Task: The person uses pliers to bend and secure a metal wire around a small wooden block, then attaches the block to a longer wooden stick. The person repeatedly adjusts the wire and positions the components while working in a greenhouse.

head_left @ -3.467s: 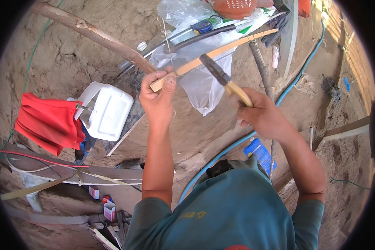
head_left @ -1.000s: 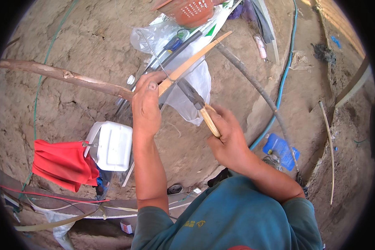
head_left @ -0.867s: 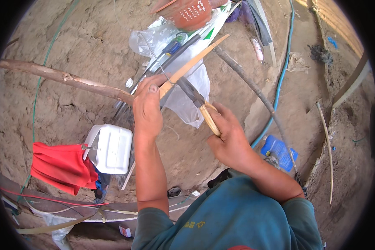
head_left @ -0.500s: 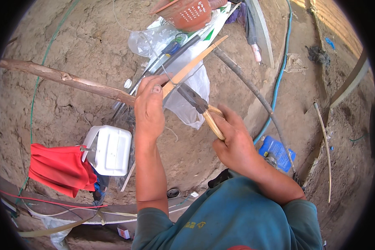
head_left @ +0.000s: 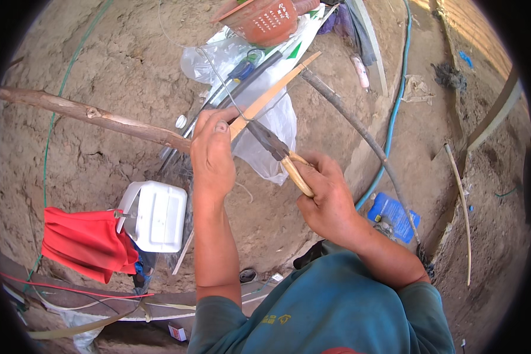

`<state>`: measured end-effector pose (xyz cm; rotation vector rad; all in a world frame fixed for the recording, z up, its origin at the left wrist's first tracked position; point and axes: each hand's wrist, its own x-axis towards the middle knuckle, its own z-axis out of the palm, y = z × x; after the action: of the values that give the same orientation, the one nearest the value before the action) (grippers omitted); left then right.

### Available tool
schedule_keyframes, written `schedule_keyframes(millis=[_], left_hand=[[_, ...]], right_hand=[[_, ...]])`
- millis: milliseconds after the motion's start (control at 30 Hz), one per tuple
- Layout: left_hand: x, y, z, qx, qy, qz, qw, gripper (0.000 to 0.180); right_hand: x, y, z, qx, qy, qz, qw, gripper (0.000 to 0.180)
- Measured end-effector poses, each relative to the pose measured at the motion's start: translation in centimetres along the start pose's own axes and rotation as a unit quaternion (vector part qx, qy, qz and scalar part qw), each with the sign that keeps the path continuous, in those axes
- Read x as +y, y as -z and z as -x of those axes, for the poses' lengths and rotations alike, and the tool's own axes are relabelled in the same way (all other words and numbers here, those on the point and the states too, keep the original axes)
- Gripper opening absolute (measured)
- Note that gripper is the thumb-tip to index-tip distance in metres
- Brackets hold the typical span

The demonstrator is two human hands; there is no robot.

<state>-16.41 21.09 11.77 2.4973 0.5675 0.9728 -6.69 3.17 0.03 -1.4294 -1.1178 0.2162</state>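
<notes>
A flat, pale wooden strip (head_left: 275,88) slants up to the right from my left hand (head_left: 212,154), whose fingers are closed around its lower end. Thin grey wire (head_left: 220,79) is bent around the strip just beyond my fingertips, and its free end reaches up and left. My right hand (head_left: 327,192) grips pliers (head_left: 272,144) with tan handles. Their jaw tips meet the wire at the strip's lower edge; whether they clamp it I cannot tell. A thick branch (head_left: 109,118) comes in from the left and ends beside my left hand.
A reddish-brown pot (head_left: 264,25) stands at the far side near clear plastic bags (head_left: 271,141). A dark thin branch (head_left: 349,113) arches right, beside a blue hose (head_left: 397,112). White container (head_left: 161,216) and red cloth (head_left: 88,242) are at left; a blue packet (head_left: 393,215) lies right.
My right hand and the pliers' handles have shifted slightly left and down. The jaw tips stay at the wire, and my left hand keeps its place on the strip.
</notes>
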Motion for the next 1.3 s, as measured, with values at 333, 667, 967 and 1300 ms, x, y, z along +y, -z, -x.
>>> schedule_keyframes(millis=[333, 667, 967, 1300], left_hand=[[0.1, -0.6, -0.1, 0.017, 0.008, 0.002, 1.0, 0.054], [-1.1, -0.8, 0.3, 0.043, -0.015, 0.029, 0.999, 0.053], [-0.6, 0.0, 0.1, 0.017, 0.017, 0.009, 1.0, 0.05], [-1.5, 2.9, 1.7, -0.034, 0.163, 0.099, 0.981, 0.04]], right_hand=[[0.8, 0.4, -0.1, -0.005, 0.021, 0.032, 0.999, 0.031], [2.1, 1.5, -1.0, -0.035, 0.096, 0.119, 0.988, 0.031], [1.8, 0.8, -1.9, -0.065, 0.022, 0.056, 0.996, 0.038], [9.9, 3.6, -0.2, -0.037, -0.112, -0.02, 0.993, 0.053]])
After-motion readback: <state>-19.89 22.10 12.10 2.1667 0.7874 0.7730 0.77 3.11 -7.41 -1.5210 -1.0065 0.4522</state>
